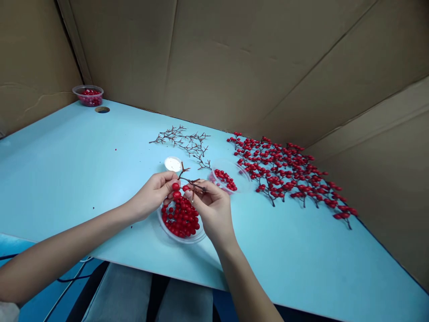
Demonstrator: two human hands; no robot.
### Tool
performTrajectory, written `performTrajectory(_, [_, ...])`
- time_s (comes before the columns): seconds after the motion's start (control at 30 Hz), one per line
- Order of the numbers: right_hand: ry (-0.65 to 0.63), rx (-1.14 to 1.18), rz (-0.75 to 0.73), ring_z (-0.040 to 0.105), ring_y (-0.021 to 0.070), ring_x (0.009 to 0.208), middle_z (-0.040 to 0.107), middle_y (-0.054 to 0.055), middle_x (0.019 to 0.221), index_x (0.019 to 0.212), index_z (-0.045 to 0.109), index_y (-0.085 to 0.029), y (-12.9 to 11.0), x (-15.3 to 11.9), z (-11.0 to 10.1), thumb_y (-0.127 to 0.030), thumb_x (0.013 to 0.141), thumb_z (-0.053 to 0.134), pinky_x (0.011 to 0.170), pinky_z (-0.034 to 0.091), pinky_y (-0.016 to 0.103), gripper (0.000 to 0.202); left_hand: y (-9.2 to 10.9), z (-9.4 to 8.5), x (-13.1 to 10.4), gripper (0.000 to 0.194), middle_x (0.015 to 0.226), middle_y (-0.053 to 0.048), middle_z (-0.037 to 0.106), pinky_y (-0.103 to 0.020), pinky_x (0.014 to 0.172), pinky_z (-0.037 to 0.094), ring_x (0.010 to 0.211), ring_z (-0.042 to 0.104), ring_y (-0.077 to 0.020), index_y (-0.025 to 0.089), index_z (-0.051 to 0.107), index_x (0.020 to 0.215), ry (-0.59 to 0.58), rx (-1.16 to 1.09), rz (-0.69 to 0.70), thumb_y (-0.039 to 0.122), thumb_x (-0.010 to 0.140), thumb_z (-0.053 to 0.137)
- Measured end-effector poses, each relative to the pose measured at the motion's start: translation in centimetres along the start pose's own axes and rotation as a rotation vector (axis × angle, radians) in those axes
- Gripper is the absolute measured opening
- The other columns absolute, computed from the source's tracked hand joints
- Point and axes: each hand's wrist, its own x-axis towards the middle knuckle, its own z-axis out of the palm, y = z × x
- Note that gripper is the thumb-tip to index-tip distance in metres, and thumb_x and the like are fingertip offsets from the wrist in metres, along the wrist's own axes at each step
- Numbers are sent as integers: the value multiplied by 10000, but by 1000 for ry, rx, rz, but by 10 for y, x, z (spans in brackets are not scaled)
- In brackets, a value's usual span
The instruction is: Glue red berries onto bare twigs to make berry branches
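Note:
My right hand (214, 205) is closed on a thin brown artificial branch (189, 180), its bare forked tips pointing up and to the left. Red berries sit on its lower twigs. Thumb and fingers of my left hand (154, 193) pinch together at a red berry (175, 186) beside the branch; the fingertips partly hide the contact. Right below both hands stands a clear round plastic bowl (187, 241) holding many loose red berries (181, 219). A small white dish (173, 164) with dark specks lies just beyond my left fingers.
Bare brown branches (177, 136) lie beyond my hands. A second clear bowl (246, 179) holds smaller red beads. Berry-covered branches (284, 167) spread over the right side. Another tub (89, 96) stands at the far left corner by a table hole (102, 109). Cardboard walls (214, 62) enclose the table.

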Motion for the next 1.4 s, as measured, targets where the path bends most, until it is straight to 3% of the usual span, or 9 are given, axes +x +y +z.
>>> performTrajectory(0.47, [-6, -47, 47, 542, 101, 630, 570, -4, 650, 622, 583, -170, 0, -1, 0, -156, 652, 589, 595, 465, 217, 34, 3, 2, 0, 341, 444, 77, 351, -164, 369, 234, 346, 316, -24, 163, 336, 559, 29, 83, -23, 404, 711, 522])
performTrajectory(0.67, [-127, -192, 88, 556, 118, 618, 604, 21, 692, 727, 586, -168, -8, 4, -17, -193, 660, 580, 560, 454, 232, 72, 12, -6, 1, 280, 494, 47, 407, -175, 410, 282, 401, 359, -39, 144, 399, 597, -13, 241, 12, 374, 739, 472])
performTrajectory(0.73, [-103, -279, 46, 526, 106, 576, 588, 13, 660, 718, 581, -168, -12, 6, -26, -213, 674, 571, 520, 424, 221, 64, 15, -8, 1, 268, 512, 40, 411, -178, 423, 282, 416, 348, -40, 143, 397, 595, -18, 304, 26, 351, 756, 445])
performTrajectory(0.83, [-39, -382, -132, 441, 79, 498, 525, -16, 567, 647, 556, -171, -16, 6, -34, -263, 705, 547, 463, 355, 203, 109, 17, -10, 1, 257, 508, 41, 394, -183, 432, 269, 427, 327, -42, 147, 381, 579, -75, 393, 40, 315, 770, 416])
performTrajectory(0.97, [-53, -580, -290, 338, 51, 421, 389, -53, 441, 489, 438, -166, -20, 4, -29, -228, 735, 521, 433, 289, 190, 267, 17, -13, 1, 242, 491, 53, 340, -187, 443, 253, 453, 334, -56, 147, 391, 573, -179, 485, 51, 284, 771, 408])
performTrajectory(1.2, [41, -780, -363, 251, 40, 390, 278, -67, 418, 460, 316, -171, -14, 4, -22, -238, 772, 477, 399, 227, 184, 357, 17, -15, 2, 253, 513, 40, 390, -205, 479, 294, 474, 350, -63, 146, 406, 581, -118, 526, 91, 274, 797, 382])
performTrajectory(1.4, [-29, -798, -307, 262, 40, 390, 271, -63, 413, 447, 287, -171, -9, 4, -22, -242, 776, 468, 408, 226, 186, 382, 18, -18, 4, 224, 591, 9, 485, -219, 540, 345, 545, 418, -83, 136, 472, 654, -73, 599, 122, 276, 808, 389])
